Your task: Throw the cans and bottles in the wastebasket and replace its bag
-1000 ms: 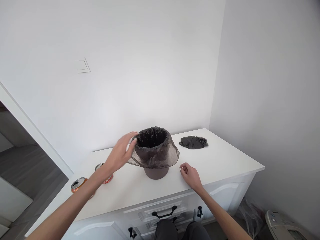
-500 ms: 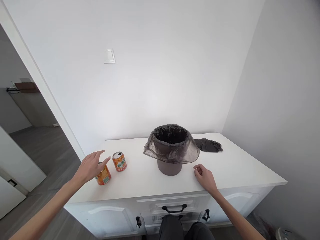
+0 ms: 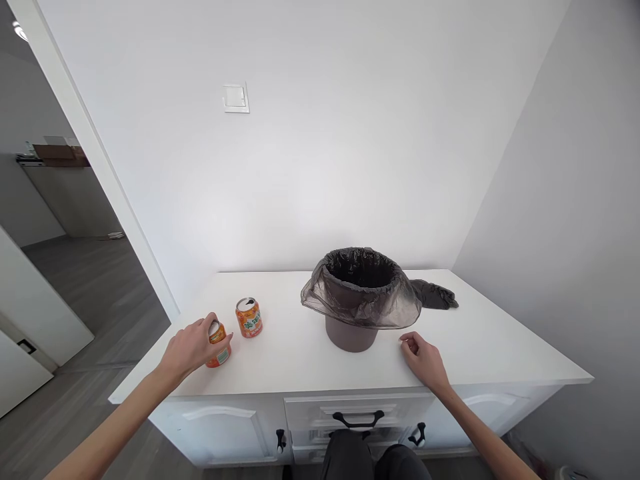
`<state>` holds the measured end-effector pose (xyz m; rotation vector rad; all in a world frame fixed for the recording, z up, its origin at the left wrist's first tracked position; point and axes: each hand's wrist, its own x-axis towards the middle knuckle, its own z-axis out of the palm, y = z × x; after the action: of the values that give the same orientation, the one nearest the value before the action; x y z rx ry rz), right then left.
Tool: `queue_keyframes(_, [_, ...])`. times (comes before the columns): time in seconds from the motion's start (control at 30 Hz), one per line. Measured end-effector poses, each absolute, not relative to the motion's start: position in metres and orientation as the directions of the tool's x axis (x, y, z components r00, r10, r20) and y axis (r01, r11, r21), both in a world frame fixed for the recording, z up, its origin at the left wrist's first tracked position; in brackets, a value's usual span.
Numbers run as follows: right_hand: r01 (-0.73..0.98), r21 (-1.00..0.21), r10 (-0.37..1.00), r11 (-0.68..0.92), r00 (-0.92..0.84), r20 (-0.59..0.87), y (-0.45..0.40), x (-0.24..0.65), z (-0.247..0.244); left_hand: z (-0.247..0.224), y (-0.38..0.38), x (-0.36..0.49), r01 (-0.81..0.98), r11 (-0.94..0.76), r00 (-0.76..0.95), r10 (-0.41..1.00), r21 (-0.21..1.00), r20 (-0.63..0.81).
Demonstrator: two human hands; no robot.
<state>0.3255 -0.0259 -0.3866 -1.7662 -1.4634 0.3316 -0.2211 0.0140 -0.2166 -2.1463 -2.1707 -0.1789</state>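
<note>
Near the left end of a white cabinet top (image 3: pixel 300 367), my left hand (image 3: pixel 193 343) is wrapped round an orange can (image 3: pixel 221 355), its thumb at the can's front and fingers over the far side. A second orange can (image 3: pixel 249 318), with its top opened, stands upright just behind and to the right. A brown bin (image 3: pixel 351 335) lined with a dark translucent bag (image 3: pixel 395 307) stands mid-counter. My right hand (image 3: pixel 424 360) rests on the counter right of the bin, fingers curled in with nothing visible in them.
A dark rolled bundle of bags (image 3: pixel 434 295) lies behind the bin on the right. White walls rise behind and to the right, with a light switch (image 3: pixel 236 98). Black handles (image 3: pixel 359 419) stick out from the cabinet front. A doorway opens at the left.
My left hand has come down and closed round the nearer can. My right hand keeps its place beside the bin. The whole view has shifted slightly.
</note>
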Motion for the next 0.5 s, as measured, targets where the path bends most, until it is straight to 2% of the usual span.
queue_keyframes(0.3, [0.696,-0.718,0.909,0.024,0.283,0.305,-0.026,0.326,-0.384,-0.211,-0.001,-0.21,0.996,0.053,-0.061,0.99,0.068,0.129])
queue_keyframes(0.5, [0.68,-0.732,0.908,0.04,0.281,0.31,-0.027,0.325,-0.379,-0.196,-0.027,-0.204,0.99,-0.045,0.027,0.99,0.131,0.14])
